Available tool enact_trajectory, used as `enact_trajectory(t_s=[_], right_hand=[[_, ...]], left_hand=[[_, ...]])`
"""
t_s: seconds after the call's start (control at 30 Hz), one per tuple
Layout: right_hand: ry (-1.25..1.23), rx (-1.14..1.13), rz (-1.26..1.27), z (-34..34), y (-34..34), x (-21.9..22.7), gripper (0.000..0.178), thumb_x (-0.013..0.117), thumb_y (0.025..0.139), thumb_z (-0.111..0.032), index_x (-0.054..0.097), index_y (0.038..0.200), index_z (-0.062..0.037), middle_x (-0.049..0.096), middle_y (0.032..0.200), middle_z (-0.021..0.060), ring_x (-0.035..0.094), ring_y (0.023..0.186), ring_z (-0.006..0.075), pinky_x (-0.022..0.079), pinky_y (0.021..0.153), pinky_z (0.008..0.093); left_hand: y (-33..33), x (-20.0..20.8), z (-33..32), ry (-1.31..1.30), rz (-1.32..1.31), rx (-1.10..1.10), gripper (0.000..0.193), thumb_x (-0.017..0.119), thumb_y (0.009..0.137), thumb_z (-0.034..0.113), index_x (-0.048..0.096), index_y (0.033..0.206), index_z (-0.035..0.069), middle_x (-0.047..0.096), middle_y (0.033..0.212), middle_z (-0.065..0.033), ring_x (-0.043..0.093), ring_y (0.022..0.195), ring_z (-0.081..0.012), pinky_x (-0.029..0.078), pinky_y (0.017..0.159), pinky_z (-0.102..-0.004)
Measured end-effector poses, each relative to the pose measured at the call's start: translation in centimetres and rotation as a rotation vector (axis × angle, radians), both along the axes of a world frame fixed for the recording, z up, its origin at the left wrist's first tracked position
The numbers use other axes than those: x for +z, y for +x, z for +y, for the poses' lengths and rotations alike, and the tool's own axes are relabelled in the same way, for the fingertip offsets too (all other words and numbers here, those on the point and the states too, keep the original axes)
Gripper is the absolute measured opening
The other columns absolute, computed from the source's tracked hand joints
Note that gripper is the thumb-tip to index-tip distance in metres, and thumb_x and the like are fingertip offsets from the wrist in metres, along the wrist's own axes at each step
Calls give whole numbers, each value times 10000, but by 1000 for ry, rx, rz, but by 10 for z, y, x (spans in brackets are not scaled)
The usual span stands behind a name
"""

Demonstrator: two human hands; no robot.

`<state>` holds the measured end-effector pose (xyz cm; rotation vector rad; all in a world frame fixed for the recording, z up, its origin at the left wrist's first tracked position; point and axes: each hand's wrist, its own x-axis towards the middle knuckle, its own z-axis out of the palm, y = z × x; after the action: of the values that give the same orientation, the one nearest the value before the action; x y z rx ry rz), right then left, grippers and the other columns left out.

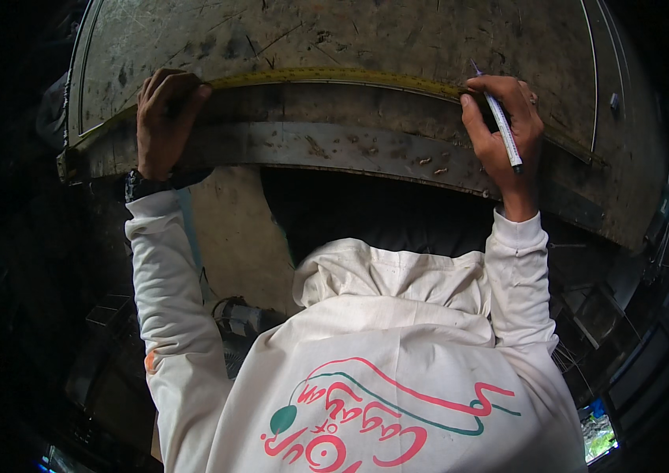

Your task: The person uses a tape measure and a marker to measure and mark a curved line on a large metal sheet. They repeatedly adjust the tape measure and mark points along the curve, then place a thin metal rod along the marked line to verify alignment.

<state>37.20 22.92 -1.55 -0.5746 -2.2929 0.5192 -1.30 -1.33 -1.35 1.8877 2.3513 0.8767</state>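
Note:
A yellow measuring tape (295, 76) stretches from left to right across the worn workbench (397, 31), near its front edge. At the tape's left part, my left hand (165, 118) is closed, its thumb and curled fingers gripping the tape. My right hand (512, 130) holds a slim white pen (501, 126) with a dark end cap. The pen slants across the fingers, its tip pointing away from me over the bench. My right thumb rests at the tape's right part; whether it presses on the tape I cannot tell.
A flat grey metal strip (326, 142) runs along the bench's front edge. Thin pale rods or lines run away from me at the left and at the right (590, 71). A small object (614, 101) lies at the far right. Dark machinery (244, 319) stands below, beside my left arm.

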Motion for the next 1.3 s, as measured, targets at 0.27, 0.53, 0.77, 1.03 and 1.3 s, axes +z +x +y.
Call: enact_trajectory(t_s=[0.27, 0.53, 0.77, 1.03, 1.3], right_hand=[[-26, -18, -6, -1, 2, -1, 235, 799, 851, -60, 727, 1066, -123, 759, 977, 66, 724, 899, 251, 504, 913, 388], [4, -1, -18, 1, 4, -3, 242, 799, 847, -63, 725, 1068, -126, 754, 966, 57, 722, 903, 241, 505, 918, 396], [-2, 5, -46, -1, 8, 5, 277, 815, 845, -89, 728, 1105, -123, 757, 1028, 64, 733, 949, 256, 494, 966, 400], [-106, 36, 9, 2, 10, 1, 244, 805, 865, -70, 733, 1095, -102, 753, 1008, 88, 742, 903, 279, 546, 875, 391], [-116, 58, 5, 5, 9, -1, 227, 804, 870, -68, 735, 1083, -107, 758, 984, 94, 747, 911, 274, 558, 895, 386]], left_hand=[[0, 1, 0, 2, 26, -10, 174, 805, 903, 180, 730, 996, 53, 697, 1029, -74, 641, 1004, -284, 462, 966, -395], [-1, 0, -1, -6, 15, -6, 180, 805, 904, 179, 731, 1001, 47, 696, 1027, -82, 655, 1011, -289, 463, 970, -390], [2, 0, -1, -15, -23, -1, 190, 808, 904, 174, 730, 1009, 36, 692, 1030, -97, 654, 1012, -296, 476, 960, -393], [-2, 0, 0, -22, -6, -8, 176, 803, 905, 155, 728, 1005, 31, 696, 1042, -99, 664, 996, -291, 486, 942, -387], [6, 4, 4, -10, 58, -41, 172, 781, 924, 178, 755, 1051, 65, 714, 1074, -86, 652, 1076, -293, 444, 1011, -424]])
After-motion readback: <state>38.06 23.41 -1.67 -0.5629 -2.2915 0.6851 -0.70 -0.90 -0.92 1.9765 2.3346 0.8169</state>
